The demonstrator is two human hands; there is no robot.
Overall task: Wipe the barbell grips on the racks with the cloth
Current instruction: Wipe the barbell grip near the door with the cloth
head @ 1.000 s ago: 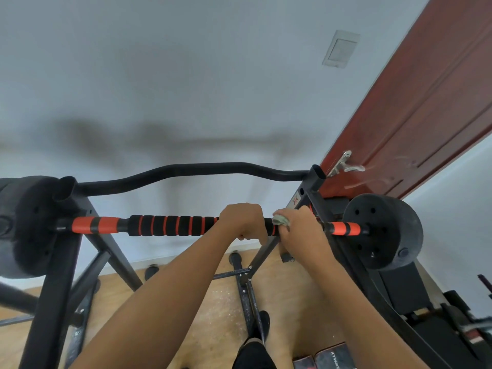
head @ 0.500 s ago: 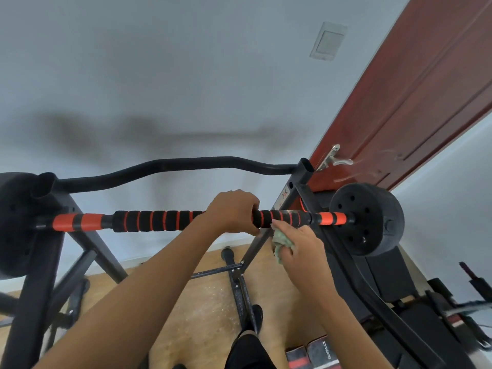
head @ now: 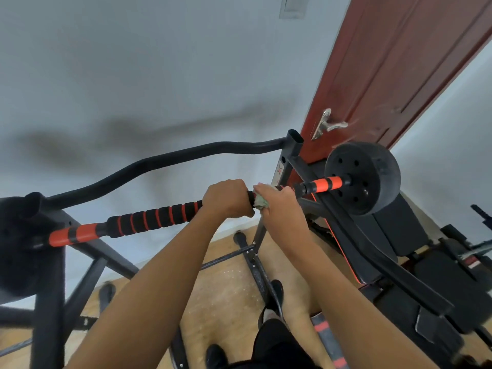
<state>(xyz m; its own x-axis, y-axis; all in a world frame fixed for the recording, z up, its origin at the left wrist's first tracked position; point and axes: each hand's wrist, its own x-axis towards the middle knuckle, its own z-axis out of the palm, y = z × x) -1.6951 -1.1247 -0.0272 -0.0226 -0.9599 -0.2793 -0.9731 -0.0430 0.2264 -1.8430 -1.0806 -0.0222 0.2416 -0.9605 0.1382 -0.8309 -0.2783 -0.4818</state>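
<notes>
A barbell with a black and orange ribbed grip (head: pixel 154 218) lies across the black rack (head: pixel 291 153), a black weight plate (head: pixel 363 178) on its right end. My left hand (head: pixel 227 197) grips the bar near its middle. Right beside it, my right hand (head: pixel 279 206) is wrapped over the bar with a pale green cloth (head: pixel 259 202) bunched under the fingers. The grip under both hands is hidden.
A curved black bar (head: pixel 165 162) tops the rack against the white wall. A red-brown door (head: pixel 399 70) with a metal handle (head: pixel 327 125) stands right. A black bench (head: pixel 399 235) lies lower right. Another plate (head: pixel 18 243) fills the left edge. My feet stand on the wooden floor (head: pixel 229 296).
My right hand came off the bar and dropped below it with the cloth, and now it is back up on the bar beside my left hand. The view tilted.
</notes>
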